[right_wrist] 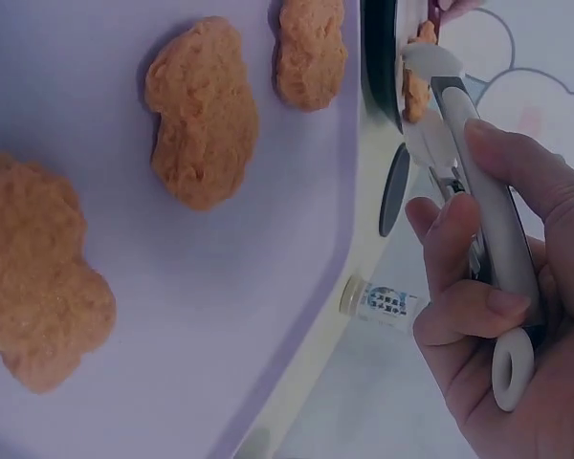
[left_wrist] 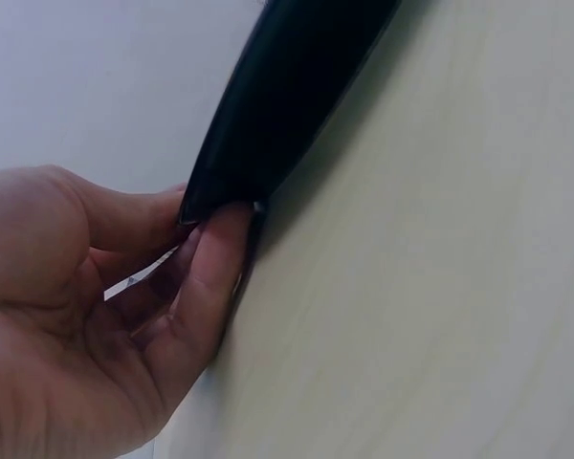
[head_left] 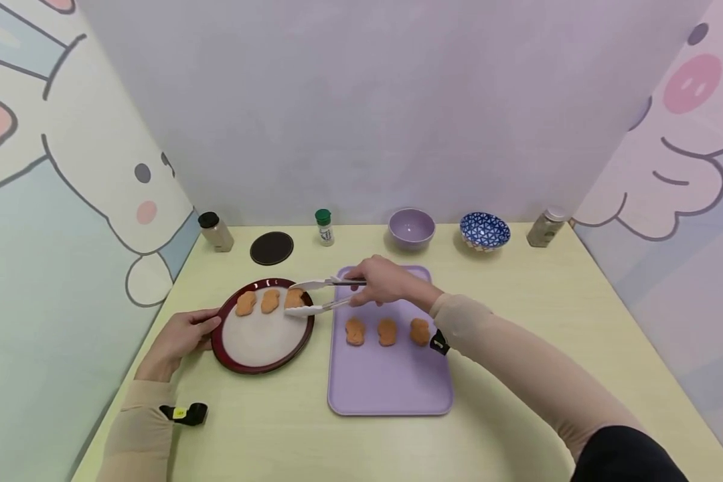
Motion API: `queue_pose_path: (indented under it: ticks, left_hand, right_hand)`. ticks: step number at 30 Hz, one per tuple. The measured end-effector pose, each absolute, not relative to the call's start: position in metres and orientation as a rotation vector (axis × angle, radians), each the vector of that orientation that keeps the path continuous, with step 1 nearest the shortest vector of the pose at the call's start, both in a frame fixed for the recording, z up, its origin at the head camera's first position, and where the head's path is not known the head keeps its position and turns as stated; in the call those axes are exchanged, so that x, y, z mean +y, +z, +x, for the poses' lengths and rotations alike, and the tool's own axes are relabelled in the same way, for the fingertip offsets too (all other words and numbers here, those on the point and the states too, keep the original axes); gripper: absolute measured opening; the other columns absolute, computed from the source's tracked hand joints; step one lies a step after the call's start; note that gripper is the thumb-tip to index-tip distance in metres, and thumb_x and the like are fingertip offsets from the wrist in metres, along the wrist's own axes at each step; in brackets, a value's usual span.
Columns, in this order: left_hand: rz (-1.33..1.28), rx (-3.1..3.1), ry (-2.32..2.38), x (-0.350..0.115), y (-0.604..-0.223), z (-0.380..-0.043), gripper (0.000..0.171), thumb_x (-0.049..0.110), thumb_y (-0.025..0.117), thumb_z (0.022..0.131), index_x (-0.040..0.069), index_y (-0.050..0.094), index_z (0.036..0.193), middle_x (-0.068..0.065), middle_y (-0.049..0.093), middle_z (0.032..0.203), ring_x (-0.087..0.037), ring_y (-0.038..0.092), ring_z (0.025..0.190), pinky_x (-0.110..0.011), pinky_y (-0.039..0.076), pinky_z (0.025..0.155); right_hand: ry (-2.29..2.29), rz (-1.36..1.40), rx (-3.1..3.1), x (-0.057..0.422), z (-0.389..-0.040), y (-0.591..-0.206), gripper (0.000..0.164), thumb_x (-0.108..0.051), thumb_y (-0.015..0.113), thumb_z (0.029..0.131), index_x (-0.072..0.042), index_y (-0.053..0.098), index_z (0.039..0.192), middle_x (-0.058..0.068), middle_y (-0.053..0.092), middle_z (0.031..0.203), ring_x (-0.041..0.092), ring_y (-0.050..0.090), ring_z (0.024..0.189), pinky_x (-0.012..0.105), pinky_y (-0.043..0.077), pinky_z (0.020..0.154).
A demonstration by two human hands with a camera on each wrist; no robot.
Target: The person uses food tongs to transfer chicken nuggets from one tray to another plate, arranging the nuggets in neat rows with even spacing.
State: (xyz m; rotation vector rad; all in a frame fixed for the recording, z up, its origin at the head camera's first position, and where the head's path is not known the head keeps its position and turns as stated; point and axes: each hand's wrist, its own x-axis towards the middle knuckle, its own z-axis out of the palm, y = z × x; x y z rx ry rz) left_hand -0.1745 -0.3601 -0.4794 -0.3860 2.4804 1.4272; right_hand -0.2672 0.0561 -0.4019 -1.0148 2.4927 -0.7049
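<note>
My left hand [head_left: 183,335] grips the left rim of a round plate with a dark red edge [head_left: 264,369] and pale middle. In the left wrist view the thumb lies on one side of the plate [left_wrist: 277,105] and the fingers on the other. The right hand [head_left: 388,280] holds white-and-metal tongs [right_wrist: 493,206] by their handles, reaching left across the lilac tray [head_left: 391,388]. Their white tips stand on either side of a chicken nugget [head_left: 294,298] at the plate's right. Two more nuggets [head_left: 270,301] lie left of it in a row.
Three nuggets [head_left: 387,332] form a row on the tray. Along the back stand a black-lidded jar [head_left: 215,232], a dark round coaster [head_left: 272,248], a green-capped shaker [head_left: 325,227], a purple bowl [head_left: 412,229], a blue patterned bowl [head_left: 485,231] and a pale-lidded jar [head_left: 546,227].
</note>
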Motion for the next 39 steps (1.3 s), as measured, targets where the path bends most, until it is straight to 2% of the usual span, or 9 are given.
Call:
queue_pose_path:
  ticks: [3,13,19,27,31,39]
  left_hand:
    - [-0.391,2.478,1.427,-0.36,-0.479,-0.175,0.051,0.033,0.053,0.097,0.006,0.046,0.14,-0.021,0.046,0.134,-0.017,0.058,0.085,-0.03,0.055,0.068]
    - [-0.388,2.489,1.421,-0.36,-0.48,-0.176,0.05,0.034,0.052,0.097,0.007,0.047,0.14,-0.02,0.047,0.134,-0.017,0.057,0.088,-0.029,0.054,0.068]
    - [-0.384,2.485,1.429,-0.359,-0.48,-0.175,0.05,0.033,0.053,0.097,0.006,0.046,0.14,-0.021,0.046,0.134,-0.016,0.058,0.084,-0.03,0.055,0.067]
    - [-0.392,2.481,1.427,-0.358,-0.48,-0.174,0.051,0.032,0.053,0.097,0.005,0.046,0.14,-0.022,0.047,0.133,-0.016,0.059,0.083,-0.031,0.055,0.067]
    - [-0.388,2.477,1.423,-0.357,-0.48,-0.174,0.051,0.032,0.053,0.097,0.005,0.046,0.14,-0.022,0.047,0.133,-0.016,0.059,0.082,-0.031,0.055,0.067]
    - [-0.387,2.47,1.413,-0.359,-0.48,-0.176,0.054,0.034,0.053,0.097,0.005,0.044,0.141,-0.022,0.045,0.136,-0.016,0.058,0.085,-0.03,0.055,0.069]
  right_hand:
    - [-0.691,-1.012,2.493,0.052,-0.269,-0.402,0.034,-0.031,0.077,0.078,-0.018,0.069,0.109,-0.007,0.064,0.083,0.014,0.059,0.046,0.027,0.05,0.045]
    - [-0.606,-1.025,2.521,0.047,-0.268,-0.394,0.04,-0.03,0.078,0.077,-0.021,0.066,0.114,0.001,0.065,0.095,0.011,0.06,0.048,0.026,0.05,0.046]
    - [-0.588,-1.029,2.519,0.047,-0.268,-0.394,0.045,-0.031,0.078,0.077,-0.016,0.065,0.118,0.005,0.066,0.099,0.01,0.06,0.05,0.025,0.05,0.046]
    - [-0.577,-1.093,2.573,0.052,-0.267,-0.395,0.055,-0.036,0.078,0.076,-0.016,0.062,0.126,-0.001,0.067,0.096,0.007,0.059,0.054,0.022,0.049,0.053]
    - [-0.647,-1.09,2.581,0.065,-0.267,-0.391,0.058,-0.037,0.078,0.076,-0.017,0.062,0.128,-0.005,0.067,0.092,0.007,0.058,0.057,0.024,0.049,0.054]
    - [-0.808,-0.964,2.523,0.125,-0.259,-0.383,0.058,-0.038,0.079,0.074,-0.016,0.062,0.125,-0.004,0.067,0.094,0.012,0.059,0.05,0.03,0.051,0.047]
